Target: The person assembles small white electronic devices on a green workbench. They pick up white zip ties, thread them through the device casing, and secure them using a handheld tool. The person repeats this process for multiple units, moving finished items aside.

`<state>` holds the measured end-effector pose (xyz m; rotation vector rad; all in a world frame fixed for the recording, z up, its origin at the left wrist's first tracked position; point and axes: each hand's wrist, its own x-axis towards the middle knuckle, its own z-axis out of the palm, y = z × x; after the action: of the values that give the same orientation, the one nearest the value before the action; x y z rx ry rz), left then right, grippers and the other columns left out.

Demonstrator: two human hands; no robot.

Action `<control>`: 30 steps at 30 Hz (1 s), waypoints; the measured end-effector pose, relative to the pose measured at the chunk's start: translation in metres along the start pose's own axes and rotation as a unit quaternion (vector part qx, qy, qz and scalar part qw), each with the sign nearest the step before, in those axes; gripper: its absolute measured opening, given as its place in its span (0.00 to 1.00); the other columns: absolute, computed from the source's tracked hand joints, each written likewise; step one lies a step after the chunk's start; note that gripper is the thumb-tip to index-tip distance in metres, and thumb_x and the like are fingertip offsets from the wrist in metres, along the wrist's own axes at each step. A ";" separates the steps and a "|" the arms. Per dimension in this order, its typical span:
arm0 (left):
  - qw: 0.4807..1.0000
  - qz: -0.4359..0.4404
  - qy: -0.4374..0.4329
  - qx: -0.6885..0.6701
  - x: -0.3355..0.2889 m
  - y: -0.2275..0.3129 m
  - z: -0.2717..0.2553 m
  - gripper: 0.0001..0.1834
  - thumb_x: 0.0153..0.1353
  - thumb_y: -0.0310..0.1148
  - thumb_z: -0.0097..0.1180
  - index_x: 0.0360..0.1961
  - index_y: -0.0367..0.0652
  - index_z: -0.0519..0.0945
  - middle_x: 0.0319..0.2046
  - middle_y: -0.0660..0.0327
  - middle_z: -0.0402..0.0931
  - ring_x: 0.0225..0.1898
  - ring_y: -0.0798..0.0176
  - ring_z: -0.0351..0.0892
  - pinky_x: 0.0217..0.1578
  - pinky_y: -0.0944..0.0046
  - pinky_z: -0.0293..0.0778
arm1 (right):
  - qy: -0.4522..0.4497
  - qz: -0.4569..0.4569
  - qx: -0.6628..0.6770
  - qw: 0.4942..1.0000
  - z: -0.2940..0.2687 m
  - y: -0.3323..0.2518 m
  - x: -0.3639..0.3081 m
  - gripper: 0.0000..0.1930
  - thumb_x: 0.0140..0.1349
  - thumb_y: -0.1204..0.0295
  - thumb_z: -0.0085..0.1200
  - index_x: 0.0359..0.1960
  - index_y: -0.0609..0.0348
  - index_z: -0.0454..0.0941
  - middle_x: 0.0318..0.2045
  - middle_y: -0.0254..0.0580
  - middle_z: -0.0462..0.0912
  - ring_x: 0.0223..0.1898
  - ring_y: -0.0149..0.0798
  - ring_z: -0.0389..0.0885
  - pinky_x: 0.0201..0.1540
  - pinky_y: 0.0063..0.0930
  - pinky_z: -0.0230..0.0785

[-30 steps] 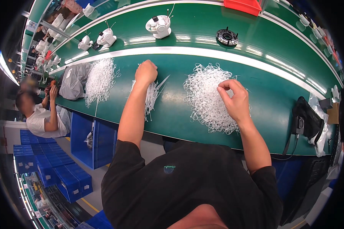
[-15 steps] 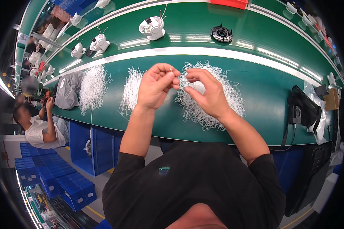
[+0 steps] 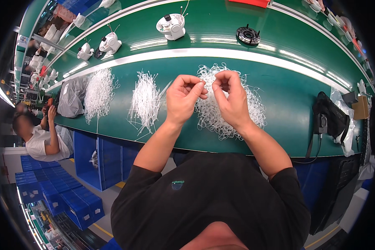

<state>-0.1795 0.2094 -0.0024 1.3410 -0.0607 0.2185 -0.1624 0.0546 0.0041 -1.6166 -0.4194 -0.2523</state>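
Note:
Both my hands are over a pile of looped white cable ties (image 3: 251, 106), fingertips facing each other a short gap apart. My left hand (image 3: 184, 100) is closed in a pinch; a thin pale strip, apparently a cable tie (image 3: 167, 88), shows blurred beside its knuckles. My right hand (image 3: 233, 102) has thumb and fingers curled together in a pinch, and what lies between them is too small to make out. To the left of my hands lies a heap of straight white cable ties (image 3: 145, 100). Farther left is another heap of looped white ties (image 3: 99, 93).
Beyond the bench edge, a green conveyor carries white round-bodied devices (image 3: 171, 27) and a black disc (image 3: 248, 36). A grey plastic bag (image 3: 72, 98) lies left, a black bag (image 3: 331, 114) right. A person (image 3: 43, 137) works at far left, near blue bins (image 3: 89, 162).
My left hand has moved right and down, uncovering the straight ties. My right hand's fingers have curled in from a wider spread. The devices and disc on the conveyor have shifted right.

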 end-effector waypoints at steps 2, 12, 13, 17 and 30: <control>0.999 -0.021 -0.008 -0.026 -0.002 -0.005 0.002 0.07 0.65 0.22 0.59 0.42 0.31 0.76 0.35 0.54 0.81 0.34 0.66 0.84 0.34 0.67 0.84 | 0.032 0.021 0.048 0.998 0.003 0.001 0.000 0.10 0.64 0.79 0.56 0.46 0.65 0.73 0.35 0.41 0.80 0.36 0.33 0.81 0.43 0.29 0.75; 0.992 -0.047 -0.013 -0.116 -0.003 -0.014 -0.001 0.08 0.66 0.23 0.59 0.43 0.31 0.75 0.34 0.53 0.81 0.33 0.64 0.85 0.35 0.66 0.85 | -0.001 -0.072 -0.057 0.996 -0.001 0.000 -0.001 0.05 0.59 0.78 0.63 0.35 0.62 0.81 0.30 0.42 0.83 0.30 0.36 0.83 0.34 0.28 0.75; 0.992 -0.047 -0.011 -0.116 -0.003 -0.014 -0.002 0.08 0.66 0.23 0.59 0.43 0.31 0.75 0.34 0.53 0.82 0.33 0.64 0.85 0.35 0.66 0.85 | -0.002 -0.071 -0.057 0.996 -0.001 -0.001 -0.001 0.04 0.58 0.78 0.63 0.34 0.61 0.81 0.30 0.42 0.84 0.30 0.36 0.83 0.34 0.28 0.75; 0.994 -0.049 -0.008 -0.102 -0.002 -0.012 -0.003 0.08 0.66 0.23 0.59 0.42 0.31 0.75 0.33 0.53 0.82 0.32 0.65 0.85 0.34 0.66 0.85 | -0.013 -0.066 -0.069 0.995 -0.002 -0.001 0.000 0.05 0.58 0.77 0.63 0.35 0.61 0.81 0.30 0.42 0.84 0.30 0.37 0.83 0.33 0.29 0.75; 0.999 -0.024 -0.034 -0.001 -0.010 -0.018 -0.001 0.05 0.66 0.22 0.57 0.41 0.31 0.78 0.34 0.56 0.81 0.33 0.68 0.83 0.35 0.69 0.83 | -0.028 -0.019 -0.053 0.998 -0.002 0.000 0.000 0.05 0.59 0.77 0.63 0.34 0.63 0.80 0.30 0.42 0.85 0.31 0.36 0.85 0.34 0.28 0.76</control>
<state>-0.1863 0.2052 -0.0212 1.3455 -0.0851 0.1328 -0.1624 0.0527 0.0037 -1.7239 -0.4869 -0.2613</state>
